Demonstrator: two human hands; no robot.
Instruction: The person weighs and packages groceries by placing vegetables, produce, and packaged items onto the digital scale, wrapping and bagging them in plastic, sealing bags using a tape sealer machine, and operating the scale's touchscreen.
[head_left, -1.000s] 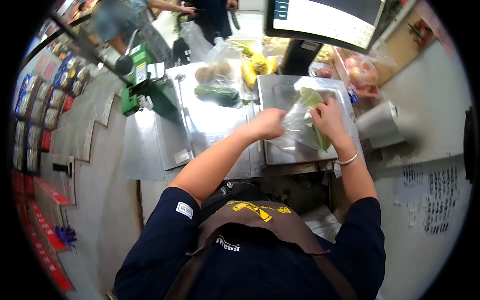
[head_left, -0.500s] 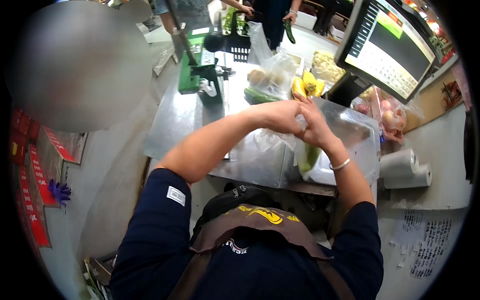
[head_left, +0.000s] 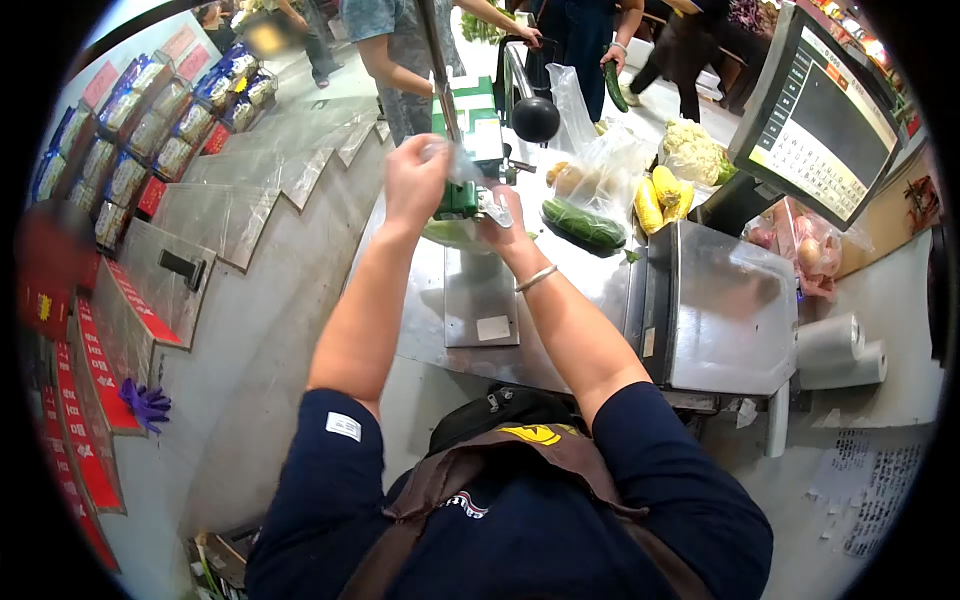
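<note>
My left hand (head_left: 416,182) is closed in a fist on the twisted top of a clear plastic bag (head_left: 464,168), just left of a green bag-sealing machine (head_left: 486,125). Lower down, my right hand (head_left: 507,228) is closed on the same bag near the machine's front, its fingers partly hidden. Something pale green, blurred, shows in the bag below my hands. The machine has a black ball knob (head_left: 536,119) and a scrap of clear plastic on its front. To the right, cucumbers (head_left: 585,226) lie beside another clear bag (head_left: 617,165).
Yellow squash or corn-like vegetables (head_left: 660,198) and cauliflower (head_left: 692,150) stand near a metal scale (head_left: 735,305) and a screen (head_left: 820,115). Bagged onions (head_left: 800,245) and plastic rolls (head_left: 830,340) are at right. Across the counter a person's hand holds a cucumber (head_left: 613,86).
Both hands have moved left with the bag, from above the scale to the green sealing machine. The view has shifted left, and the metal scale plate is now uncovered.
</note>
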